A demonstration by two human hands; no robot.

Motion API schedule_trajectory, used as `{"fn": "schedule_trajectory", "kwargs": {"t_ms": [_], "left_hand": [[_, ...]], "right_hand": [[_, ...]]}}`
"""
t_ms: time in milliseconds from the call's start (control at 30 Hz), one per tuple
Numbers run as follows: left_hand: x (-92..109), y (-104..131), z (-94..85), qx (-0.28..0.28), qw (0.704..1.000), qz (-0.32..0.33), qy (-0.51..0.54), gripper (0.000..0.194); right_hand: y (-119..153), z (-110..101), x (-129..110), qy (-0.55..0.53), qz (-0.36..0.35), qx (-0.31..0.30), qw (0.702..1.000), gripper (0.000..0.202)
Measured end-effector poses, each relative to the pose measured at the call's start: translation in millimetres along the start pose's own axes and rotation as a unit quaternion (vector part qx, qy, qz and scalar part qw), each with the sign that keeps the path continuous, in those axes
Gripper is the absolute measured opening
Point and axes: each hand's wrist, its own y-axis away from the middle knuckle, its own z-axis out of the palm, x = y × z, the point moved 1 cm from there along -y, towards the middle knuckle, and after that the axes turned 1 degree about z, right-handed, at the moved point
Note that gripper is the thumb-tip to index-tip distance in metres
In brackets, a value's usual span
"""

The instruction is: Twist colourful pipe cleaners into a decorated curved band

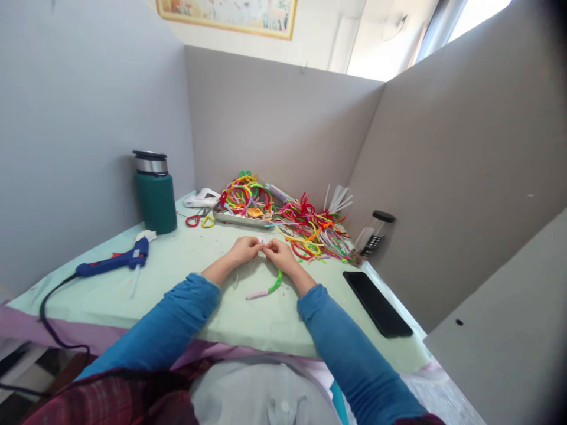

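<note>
Over the middle of the table, the fingertips of my left hand (246, 249) and my right hand (278, 252) come together in a pinch. A small pale bit of pipe cleaner shows between them, partly hidden by the fingers. From beneath my right hand curves a fuzzy pipe cleaner piece (276, 284), green higher up and pale pink at its lower end, above or on the tabletop. Both hands are closed. How the pale bit joins the green part is hidden behind my right hand.
Behind my hands stand a metal tray (243, 220) and a heap of colourful pipe cleaners (310, 221). To the left are scissors (200, 221), a green bottle (156, 198) and a corded blue glue gun (119, 260). A black phone (376, 304) and a clear container (375, 233) are right. Grey partitions surround the table.
</note>
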Motion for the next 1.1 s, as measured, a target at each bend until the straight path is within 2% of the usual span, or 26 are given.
{"fn": "schedule_trajectory", "kwargs": {"t_ms": [333,633,833,1100], "left_hand": [[0.5,-0.5,-1.6,0.057,0.998,0.026,0.005,0.032],[2.2,2.0,-1.0,0.04,0.998,0.003,0.039,0.025],[2.7,1.8,-1.6,0.049,0.998,0.023,0.02,0.021],[-1.3,-0.7,-0.2,0.051,0.997,0.049,0.012,0.026]], "right_hand": [[0.1,-2.1,-5.0,-0.001,0.02,0.013,1.0,0.013],[-0.8,-2.7,-4.4,-0.017,0.032,0.018,0.999,0.014],[-1.8,-2.2,-1.7,-0.017,0.033,0.019,0.999,0.012],[-2.2,-2.3,-1.6,-0.014,0.034,0.018,0.999,0.012]]}}
